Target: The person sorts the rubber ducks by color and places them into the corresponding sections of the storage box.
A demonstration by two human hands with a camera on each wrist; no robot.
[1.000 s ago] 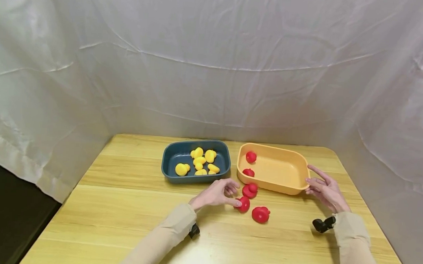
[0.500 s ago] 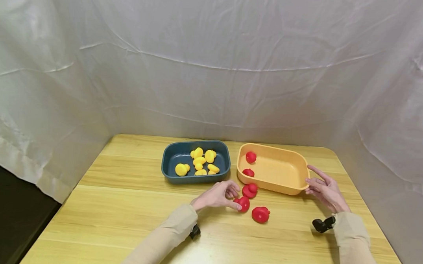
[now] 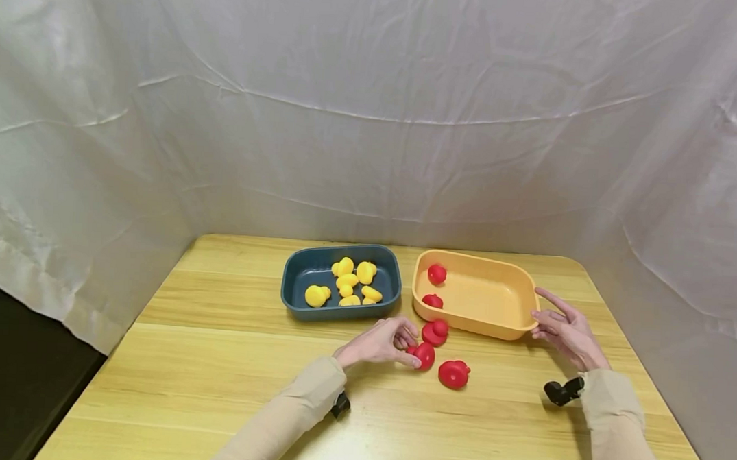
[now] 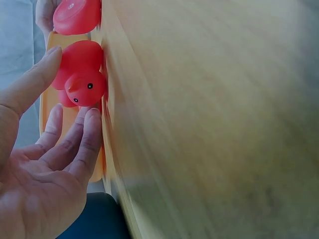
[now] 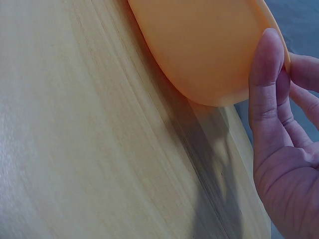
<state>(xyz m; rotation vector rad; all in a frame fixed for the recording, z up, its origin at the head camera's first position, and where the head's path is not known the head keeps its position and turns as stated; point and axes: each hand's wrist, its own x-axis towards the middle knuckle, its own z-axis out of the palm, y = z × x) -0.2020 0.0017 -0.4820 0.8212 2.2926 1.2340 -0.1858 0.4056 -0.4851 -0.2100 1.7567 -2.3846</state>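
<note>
- The left hand (image 3: 379,341) is on the table (image 3: 214,360), right by a red duck (image 3: 425,354).
- Its thumb (image 4: 30,82) and fingers (image 4: 87,137) curl round the duck with small gaps. The grip looks loose, not yet tight.
- The duck lies just past the fingertips, to the right of the left hand. The left hand is much nearer to it than the right hand.
- The duck is small, round and smooth, like soft rubber. Its black eye shows in the left wrist view.
- Two more red ducks lie close: one (image 3: 435,331) by the orange tray (image 3: 522,312), one (image 3: 453,374) nearer the person.
- The right hand (image 3: 568,331) touches the right end of the orange tray, thumb on the smooth wall and fingers straight.
- Two red ducks sit in the orange tray.
- The blue tray (image 3: 295,285) holds yellow ducks (image 3: 348,280).
- The table is pale wood with long stripes.
</note>
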